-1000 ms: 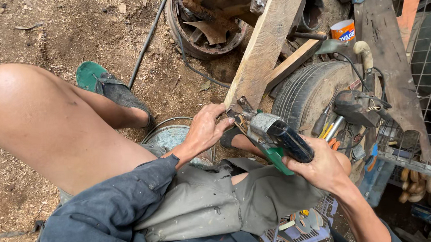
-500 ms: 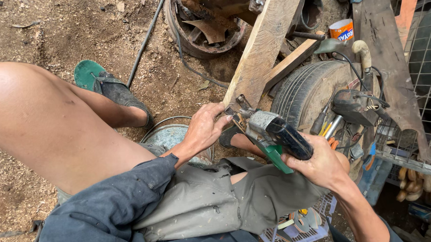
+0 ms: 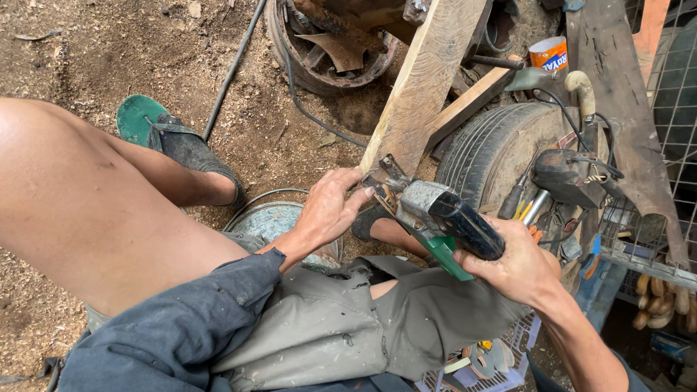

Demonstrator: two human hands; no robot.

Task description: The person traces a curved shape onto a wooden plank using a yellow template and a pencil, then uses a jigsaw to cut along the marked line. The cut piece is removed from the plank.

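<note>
A seated person is gripping a handheld power tool [image 3: 442, 220] over the lap, the right hand [image 3: 517, 269] wrapping its fingers closed around the black handle. The tool's long axis is running from lower right to upper left, its metal front end pointing at the lower end of a leaning wooden plank [image 3: 429, 69]. The left hand [image 3: 327, 208] is resting half-curled against that front end. A worn tyre [image 3: 490, 148] is lying just beside, on the sawdust-strewn ground [image 3: 89, 58].
</note>
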